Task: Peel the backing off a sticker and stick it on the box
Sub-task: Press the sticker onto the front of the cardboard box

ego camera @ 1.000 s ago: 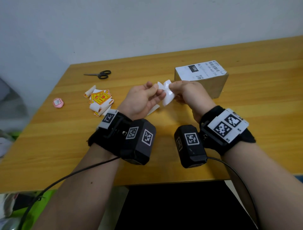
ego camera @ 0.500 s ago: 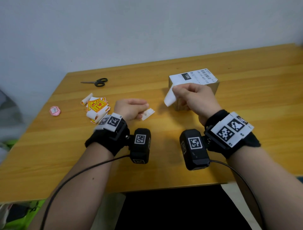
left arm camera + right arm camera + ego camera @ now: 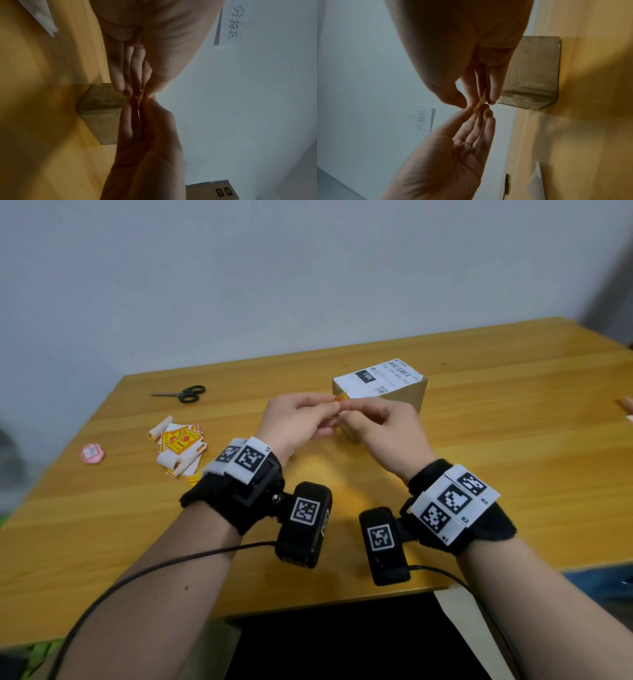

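Yellow sticker [image 3: 339, 398] pinched between both hands, left hand [image 3: 294, 422] and right hand [image 3: 383, 429] raised fingertip to fingertip just before one cardboard box [image 3: 404, 395] near the table's [image 3: 513, 440] far edge, one pair of scissors [image 3: 186, 394] toward its far left corner.

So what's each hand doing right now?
Left hand: pinching the sticker.
Right hand: pinching the same sticker, in front of the box.

Head view looks down and forward over table [image 3: 513, 405]. Both wrist views are close, rotated sideways; all three share fingertips meeting by cardboard box [image 3: 407, 397] [image 3: 101, 106] [image 3: 530, 73].
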